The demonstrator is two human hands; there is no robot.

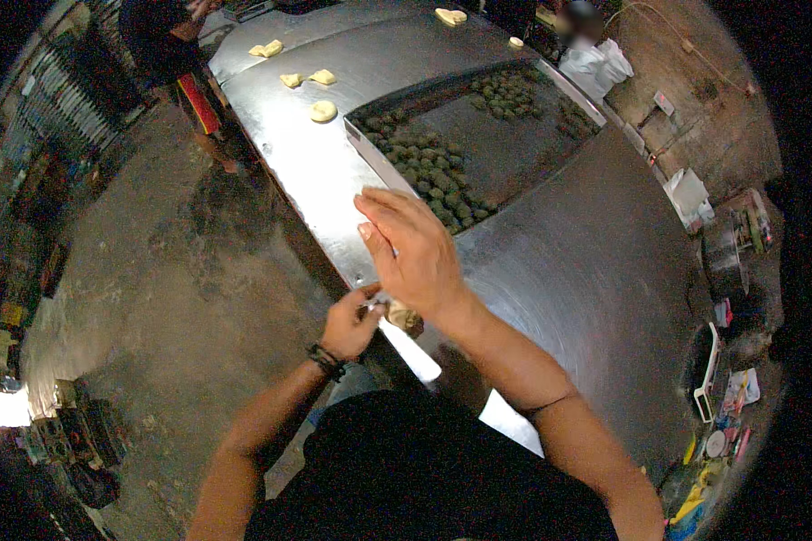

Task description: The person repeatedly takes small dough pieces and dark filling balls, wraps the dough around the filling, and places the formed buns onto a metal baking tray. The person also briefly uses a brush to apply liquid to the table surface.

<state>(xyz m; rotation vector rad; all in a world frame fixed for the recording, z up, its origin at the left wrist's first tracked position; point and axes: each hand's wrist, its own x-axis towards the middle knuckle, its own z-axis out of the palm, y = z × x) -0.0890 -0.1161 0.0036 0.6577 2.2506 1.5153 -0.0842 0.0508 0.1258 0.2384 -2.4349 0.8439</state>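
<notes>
My right hand (412,252) is raised over the near left edge of the metal table (550,298), fingers stretched out and nothing seen in it. Just below and left of it, my left hand (352,325) has its thumb and fingers brought together at the table's edge. A small tan lump (403,316), perhaps dough, lies against those fingertips, partly covered by my right hand. Whether the left fingers grip it is not clear. A bright white strip (410,352) runs from there toward my body; it may be glare.
Ahead, a shallow metal tray (383,167) holds many dark green balls (433,176). Pale dough pieces (323,111) lie along the table's far left side. A person (167,45) stands at the far left, and another (586,54) is beyond the tray. Clutter (717,442) lines the right.
</notes>
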